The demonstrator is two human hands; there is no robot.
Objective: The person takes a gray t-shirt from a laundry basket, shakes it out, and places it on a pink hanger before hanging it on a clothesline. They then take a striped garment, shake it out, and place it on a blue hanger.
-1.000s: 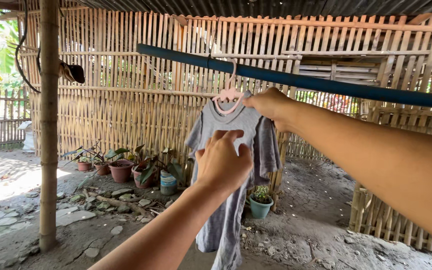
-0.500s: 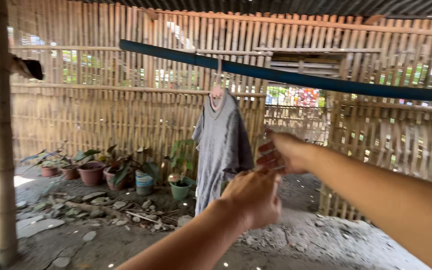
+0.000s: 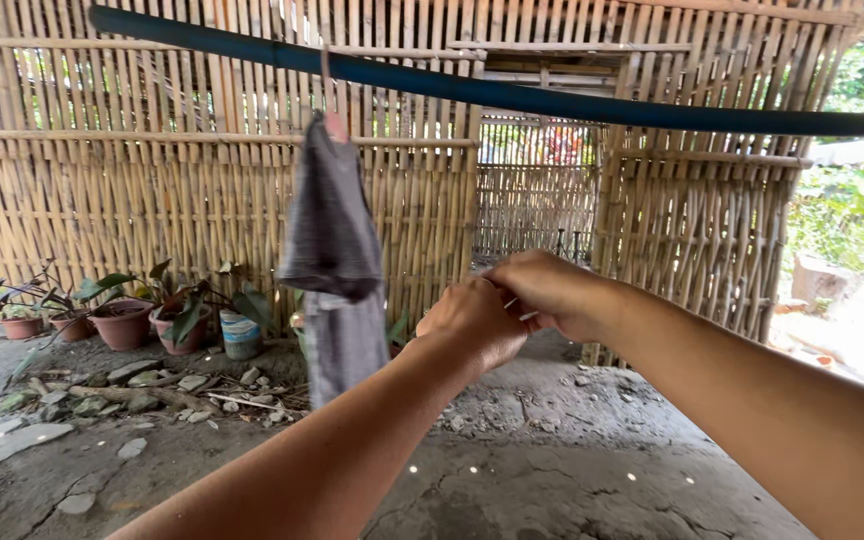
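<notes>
My two hands are up in front of me, close together and touching, well clear of the washing. My left hand [image 3: 472, 322] is curled into a loose fist, back of the hand toward me, and I can't tell whether anything sits inside it. My right hand [image 3: 549, 290] has its fingers bent in against the left knuckles; a thin pale sliver shows just between the two hands, too small for me to say what it is or whether I'm pinching it. Beyond and to the left of my hands, the grey garment [image 3: 332, 250] hangs from a pink hanger [image 3: 335, 125], hooked over the blue pole [image 3: 512, 95] near its left end. The garment is turned edge-on and blurred, its upper part bunched wide and its lower part hanging narrow, apart from both hands. The pole runs across the top from the left corner down toward the right edge, in front of the bamboo slat wall [image 3: 102, 200]. At the foot of that wall, on the left, stands a row of potted plants [image 3: 122, 315] in reddish pots, with a pale bucket [image 3: 240, 335] beside them and loose stones [image 3: 132, 380] scattered on the cracked dirt floor [image 3: 552, 470]. Past the right end of the wall, sunlit greenery shows.
</notes>
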